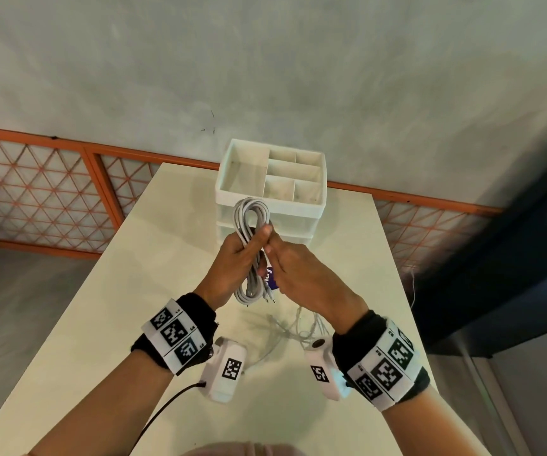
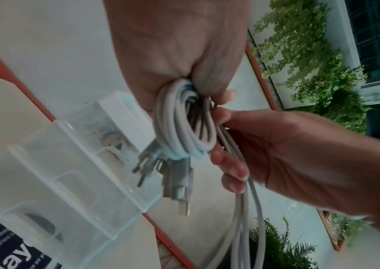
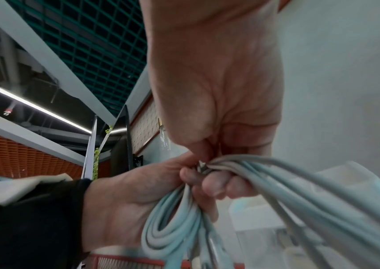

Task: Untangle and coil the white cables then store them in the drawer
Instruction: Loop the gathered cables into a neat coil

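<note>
The left hand (image 1: 234,255) grips a bundle of smooth white coiled cables (image 1: 251,218) around its middle, loops rising above the fingers (image 3: 214,183), plugs (image 2: 175,174) dangling below. The right hand (image 1: 301,271) pinches strands beside them, before the white plastic drawer organiser (image 1: 270,179).

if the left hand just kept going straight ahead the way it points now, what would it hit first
Probably the white drawer organizer. The left hand grips the coiled white cables, and their top loop leads, so it would likely touch the organizer's front first; depth is unclear.
</note>
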